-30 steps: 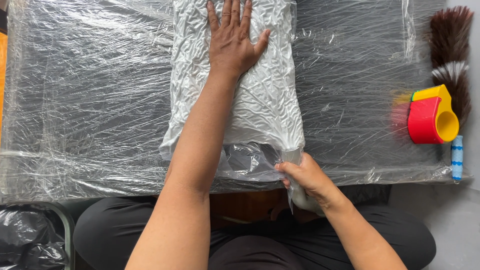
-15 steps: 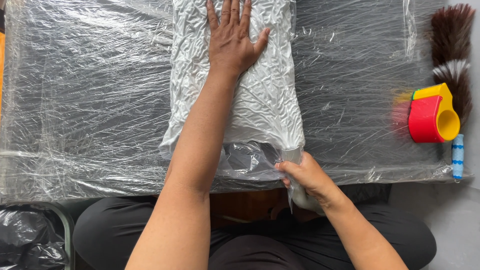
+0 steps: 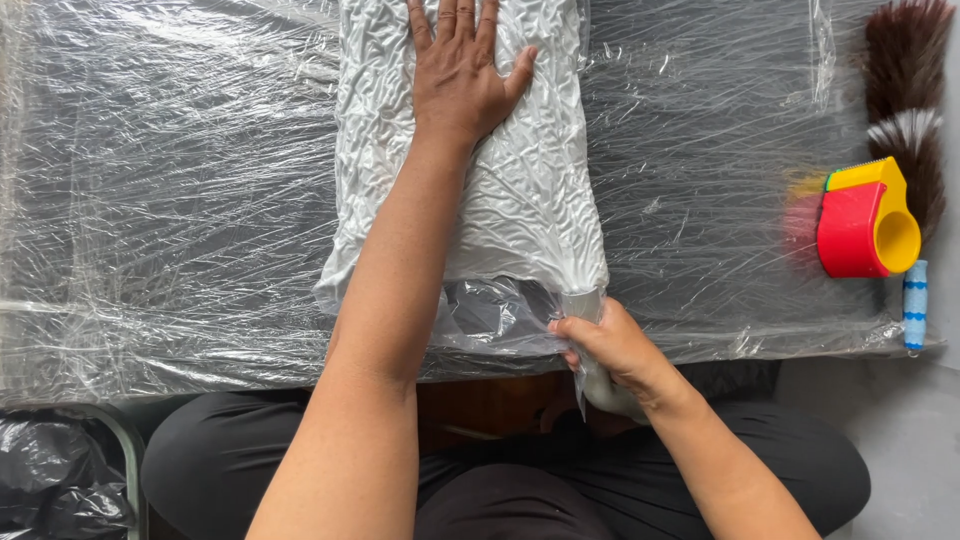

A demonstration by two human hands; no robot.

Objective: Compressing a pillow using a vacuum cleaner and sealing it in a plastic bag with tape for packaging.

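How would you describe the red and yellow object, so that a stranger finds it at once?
Look at the table covered in clear plastic film, then at its right edge. There, below a brown feather duster, lies the tape dispenser, the only bright red and yellow thing.

Right hand: your right hand (image 3: 610,345) has barely shifted on the white roll (image 3: 600,380) (near table edge).

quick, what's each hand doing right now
Left hand: open, flat on the white wrapped bundle.
Right hand: closed, gripping the bundle's twisted plastic end at the table edge.
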